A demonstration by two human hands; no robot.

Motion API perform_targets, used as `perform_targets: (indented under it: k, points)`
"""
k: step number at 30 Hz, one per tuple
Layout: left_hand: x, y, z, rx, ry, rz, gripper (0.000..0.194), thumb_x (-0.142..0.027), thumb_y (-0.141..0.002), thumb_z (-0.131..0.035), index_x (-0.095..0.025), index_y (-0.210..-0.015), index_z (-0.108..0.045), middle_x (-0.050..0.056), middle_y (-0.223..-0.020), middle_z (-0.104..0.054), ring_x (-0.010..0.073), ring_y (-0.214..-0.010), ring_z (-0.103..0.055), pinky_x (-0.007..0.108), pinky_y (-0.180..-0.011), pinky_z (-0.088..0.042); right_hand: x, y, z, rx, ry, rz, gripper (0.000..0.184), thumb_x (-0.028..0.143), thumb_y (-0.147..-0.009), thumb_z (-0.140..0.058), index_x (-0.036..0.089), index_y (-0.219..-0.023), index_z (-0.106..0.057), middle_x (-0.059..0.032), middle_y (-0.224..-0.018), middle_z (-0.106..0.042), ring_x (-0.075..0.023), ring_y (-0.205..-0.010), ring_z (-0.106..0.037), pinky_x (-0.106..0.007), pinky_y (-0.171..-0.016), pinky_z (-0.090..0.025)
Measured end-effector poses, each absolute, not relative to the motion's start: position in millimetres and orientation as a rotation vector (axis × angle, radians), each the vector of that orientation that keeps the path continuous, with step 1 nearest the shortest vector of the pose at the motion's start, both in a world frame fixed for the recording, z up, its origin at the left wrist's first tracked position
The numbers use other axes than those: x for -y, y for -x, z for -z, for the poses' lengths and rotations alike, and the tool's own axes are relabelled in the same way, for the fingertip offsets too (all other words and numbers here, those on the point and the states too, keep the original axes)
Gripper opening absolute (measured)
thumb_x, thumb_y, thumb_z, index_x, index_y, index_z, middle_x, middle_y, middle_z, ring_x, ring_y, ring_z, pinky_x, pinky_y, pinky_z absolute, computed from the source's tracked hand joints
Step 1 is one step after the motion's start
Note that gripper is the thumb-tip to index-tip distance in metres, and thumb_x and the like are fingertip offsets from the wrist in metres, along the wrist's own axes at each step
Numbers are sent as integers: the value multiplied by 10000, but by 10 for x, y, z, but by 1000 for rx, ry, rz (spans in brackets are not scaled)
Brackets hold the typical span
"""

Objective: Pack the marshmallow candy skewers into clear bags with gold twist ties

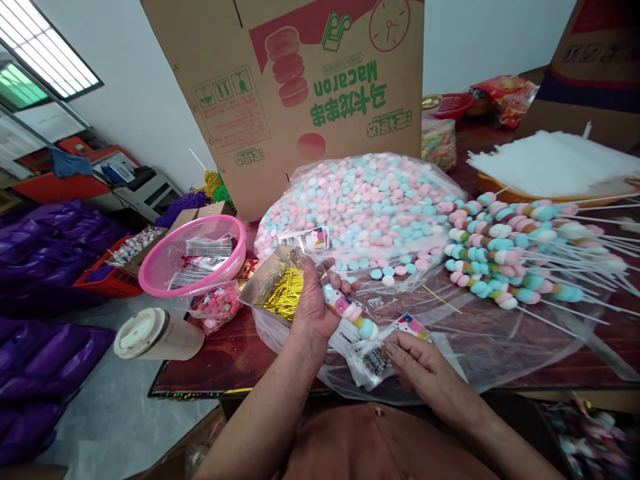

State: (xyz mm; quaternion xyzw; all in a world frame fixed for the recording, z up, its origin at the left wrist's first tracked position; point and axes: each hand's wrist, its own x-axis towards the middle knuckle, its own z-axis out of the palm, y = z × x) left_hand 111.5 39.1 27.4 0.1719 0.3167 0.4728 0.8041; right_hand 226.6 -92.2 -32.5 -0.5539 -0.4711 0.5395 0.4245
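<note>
My left hand [316, 300] is closed around a candy skewer [356, 316] with pink, white, blue and olive pieces; a printed clear wrapper seems to cover its upper part. At the skewer's lower end, my right hand [423, 363] pinches with thumb and forefinger, and what lies between them is too small to make out. Printed clear bags [373, 360] lie beneath the right fingertips. Just left of my left hand, gold twist ties [284, 293] fill an opened bag. A large clear sack of pastel candies [360, 207] lies beyond both hands.
Several unwrapped candy skewers [505, 253] are piled on the right, below white sticks [555, 160] in a tray. A pink basket [233, 257] holds flat packets. A lidded cup [160, 333] stands near the table's left edge. A tall Macaron carton [295, 133] rises behind.
</note>
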Motion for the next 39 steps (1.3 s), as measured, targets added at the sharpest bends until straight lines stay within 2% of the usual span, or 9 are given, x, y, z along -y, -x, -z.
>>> perform_targets:
  k: [3,6,13,22,27,29,32,35,39]
  points:
    - [-393,-1140,-216,-702,-373,-1019,480,-634,-717,-517,-162,-786,-576,-65,-421,-441,96,-401,-465,306,-644,-501,922,-2215,313,1299,1491,-1103,314,440,-865,-386,202,-672,-458,23,-588,-436,-127,-562,-377,-243,-525,-304]
    - [-409,-1146,-156,-719,-446,-1049,501,-650,-700,-523,-163,-806,-574,-64,-419,-454,104,-402,-479,312,-650,-497,934,-2198,292,1332,1547,-990,298,423,-861,-387,203,-674,-461,21,-573,-442,-130,-558,-374,-254,-531,-295]
    - [-259,-1199,-74,-727,-579,-1105,536,-671,-656,-549,-164,-834,-559,-68,-395,-465,118,-396,-502,322,-663,-487,928,-2114,328,768,1100,-1616,375,542,-825,-455,212,-669,-374,107,-481,-213,-57,-397,-143,-203,-375,-138]
    - [-115,-1258,10,-751,-434,-970,538,-684,-620,-574,-152,-703,-561,-23,-425,-529,136,-447,-548,340,-684,-496,841,-2065,334,764,1156,-1466,412,559,-772,-541,198,-640,-394,97,-489,-290,-43,-397,-222,-195,-369,-170]
    - [-334,-1038,-112,-612,-494,-889,431,-493,-671,-683,-177,-952,-606,60,-805,-670,208,-742,-643,392,-764,-488,878,-2131,289,492,858,-1875,375,513,-727,-620,208,-671,-409,139,-392,-230,-23,-321,-95,-180,-325,-94]
    - [-408,-987,-160,-577,-506,-868,347,-397,-714,-678,-184,-980,-611,22,-707,-650,186,-694,-638,388,-769,-489,899,-2146,292,470,826,-1966,367,509,-719,-626,212,-689,-413,142,-381,-245,-23,-305,-84,-182,-315,-94]
    - [-474,-984,-216,-669,-446,-918,179,-331,-786,-612,-158,-825,-633,-49,-455,-511,120,-478,-557,346,-703,-512,920,-2174,311,634,1039,-1773,384,555,-743,-561,214,-670,-402,126,-414,-239,-39,-335,-123,-192,-333,-130]
    - [-502,-1003,-260,-841,-296,-922,322,-385,-827,-541,-148,-610,-559,-38,-390,-463,112,-397,-499,328,-604,-520,927,-2221,317,1036,1412,-1240,358,517,-795,-485,203,-634,-423,61,-508,-359,-87,-459,-306,-220,-434,-260]
    - [-492,-1008,-264,-880,-257,-904,377,-463,-792,-560,-145,-592,-530,-27,-383,-468,130,-399,-509,320,-544,-513,923,-2258,316,1366,1602,-878,285,398,-858,-366,210,-653,-428,26,-555,-433,-129,-537,-393,-248,-510,-310]
